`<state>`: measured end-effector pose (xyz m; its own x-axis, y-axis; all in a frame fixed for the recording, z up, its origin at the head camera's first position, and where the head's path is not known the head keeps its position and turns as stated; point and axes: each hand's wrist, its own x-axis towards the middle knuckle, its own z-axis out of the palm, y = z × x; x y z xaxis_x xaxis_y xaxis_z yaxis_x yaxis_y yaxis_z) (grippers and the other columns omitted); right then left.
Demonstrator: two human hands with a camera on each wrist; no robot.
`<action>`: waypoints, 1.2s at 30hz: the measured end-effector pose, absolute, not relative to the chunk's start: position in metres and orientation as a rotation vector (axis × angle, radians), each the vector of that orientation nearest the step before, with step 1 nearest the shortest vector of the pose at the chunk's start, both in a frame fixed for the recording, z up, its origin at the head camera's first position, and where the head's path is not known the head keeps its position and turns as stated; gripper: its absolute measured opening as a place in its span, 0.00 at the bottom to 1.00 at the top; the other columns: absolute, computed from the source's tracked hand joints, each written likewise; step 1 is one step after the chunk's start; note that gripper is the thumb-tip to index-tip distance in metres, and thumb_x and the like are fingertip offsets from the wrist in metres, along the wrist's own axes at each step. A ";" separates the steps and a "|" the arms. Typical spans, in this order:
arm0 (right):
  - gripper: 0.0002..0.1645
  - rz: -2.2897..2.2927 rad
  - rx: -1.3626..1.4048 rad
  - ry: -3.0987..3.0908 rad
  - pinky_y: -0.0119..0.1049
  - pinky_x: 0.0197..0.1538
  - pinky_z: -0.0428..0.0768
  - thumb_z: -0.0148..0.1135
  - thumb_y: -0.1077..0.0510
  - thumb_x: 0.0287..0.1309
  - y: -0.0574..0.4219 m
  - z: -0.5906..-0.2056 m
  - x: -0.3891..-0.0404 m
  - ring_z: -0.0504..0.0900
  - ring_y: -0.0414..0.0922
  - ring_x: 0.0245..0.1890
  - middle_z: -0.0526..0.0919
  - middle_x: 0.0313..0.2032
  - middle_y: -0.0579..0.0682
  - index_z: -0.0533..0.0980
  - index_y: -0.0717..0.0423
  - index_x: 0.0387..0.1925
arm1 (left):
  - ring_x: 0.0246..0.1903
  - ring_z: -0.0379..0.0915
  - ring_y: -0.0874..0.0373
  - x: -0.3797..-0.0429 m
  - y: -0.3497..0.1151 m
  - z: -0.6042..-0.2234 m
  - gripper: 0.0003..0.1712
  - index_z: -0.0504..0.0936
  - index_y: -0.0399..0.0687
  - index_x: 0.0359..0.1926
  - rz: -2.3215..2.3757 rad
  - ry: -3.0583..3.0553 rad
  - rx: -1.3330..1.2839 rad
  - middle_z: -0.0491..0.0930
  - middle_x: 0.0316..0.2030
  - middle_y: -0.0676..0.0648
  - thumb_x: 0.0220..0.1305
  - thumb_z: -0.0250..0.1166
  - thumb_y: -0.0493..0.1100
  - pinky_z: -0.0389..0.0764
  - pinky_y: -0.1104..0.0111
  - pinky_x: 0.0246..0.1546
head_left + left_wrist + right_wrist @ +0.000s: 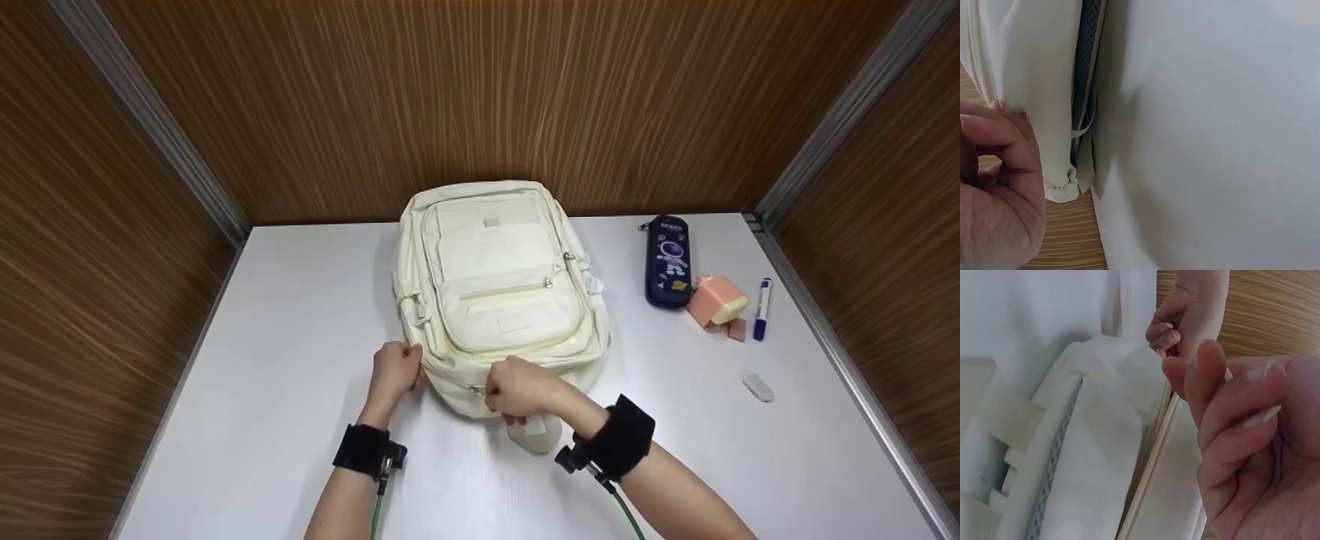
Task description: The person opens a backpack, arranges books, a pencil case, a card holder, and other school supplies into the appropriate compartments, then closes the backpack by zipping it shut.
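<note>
Backpack: cream, lying front up at the middle of the white table [300, 337], its far end near the wooden wall [480, 97]; backpack [499, 300].
Left hand [395, 367]: at the bag's near left edge, thumb and fingers pinching the cloth.
Right hand [521, 388]: at the near end, fingers curled in, pinching the zip pull [476, 390].
Pencil case [668, 262]: dark blue, right of the bag, well apart.
Pink and yellow box [716, 300]: just beside the case.
Marker [763, 309]: farther right.
Small white piece [758, 388]: nearer the person.
</note>
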<state>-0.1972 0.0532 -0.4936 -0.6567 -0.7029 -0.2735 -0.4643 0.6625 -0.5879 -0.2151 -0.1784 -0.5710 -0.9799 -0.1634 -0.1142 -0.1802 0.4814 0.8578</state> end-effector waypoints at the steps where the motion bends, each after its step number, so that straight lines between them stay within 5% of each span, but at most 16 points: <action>1: 0.17 -0.654 -0.897 2.379 0.31 0.14 0.74 0.58 0.65 0.57 0.058 -0.493 -0.198 0.76 0.41 0.08 0.76 0.08 0.43 0.78 0.50 0.15 | 0.06 0.67 0.62 -0.215 -0.179 -0.571 0.22 0.75 0.44 0.15 1.564 2.680 -0.300 0.71 0.07 0.53 0.68 0.54 0.39 0.69 0.71 0.13; 11: 0.12 -0.672 -0.902 2.333 0.33 0.16 0.76 0.61 0.63 0.62 0.095 -0.492 -0.205 0.76 0.38 0.09 0.75 0.09 0.41 0.83 0.61 0.24 | 0.13 0.69 0.57 -0.213 -0.181 -0.570 0.22 0.74 0.46 0.17 1.347 2.741 -0.371 0.73 0.12 0.51 0.70 0.55 0.46 0.68 0.67 0.18; 16: 0.14 -0.649 -0.981 2.405 0.30 0.20 0.73 0.59 0.64 0.62 0.096 -0.495 -0.204 0.74 0.36 0.12 0.75 0.12 0.40 0.80 0.59 0.21 | 0.29 0.76 0.47 -0.210 -0.178 -0.563 0.11 0.76 0.42 0.35 1.161 2.976 -0.406 0.79 0.29 0.43 0.65 0.62 0.47 0.74 0.56 0.30; 20: 0.14 -0.570 -1.038 2.524 0.33 0.26 0.70 0.59 0.65 0.62 0.093 -0.496 -0.203 0.70 0.34 0.17 0.75 0.16 0.38 0.78 0.55 0.20 | 0.39 0.75 0.44 -0.209 -0.169 -0.557 0.13 0.78 0.37 0.45 1.255 3.224 -0.065 0.78 0.38 0.41 0.60 0.67 0.39 0.74 0.53 0.40; 26: 0.12 -0.468 -1.043 2.552 0.40 0.29 0.74 0.57 0.63 0.65 0.089 -0.497 -0.203 0.72 0.40 0.22 0.75 0.21 0.40 0.77 0.53 0.25 | 0.48 0.74 0.55 -0.196 -0.156 -0.547 0.14 0.84 0.44 0.48 1.417 2.978 0.736 0.79 0.47 0.50 0.62 0.61 0.31 0.76 0.63 0.48; 36: 0.21 -0.441 -0.997 2.632 0.37 0.22 0.67 0.61 0.51 0.65 0.081 -0.506 -0.201 0.67 0.38 0.16 0.68 0.14 0.37 0.73 0.46 0.15 | 0.51 0.75 0.57 -0.187 -0.134 -0.546 0.23 0.82 0.50 0.56 1.111 3.013 1.099 0.81 0.47 0.52 0.60 0.71 0.48 0.73 0.61 0.54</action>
<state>-0.2007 0.0809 -0.5060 -0.7176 -0.6776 -0.1610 -0.5882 0.7134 -0.3810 -0.1866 -0.1337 -0.5459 -0.7618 0.4837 0.4309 0.6476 0.5827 0.4909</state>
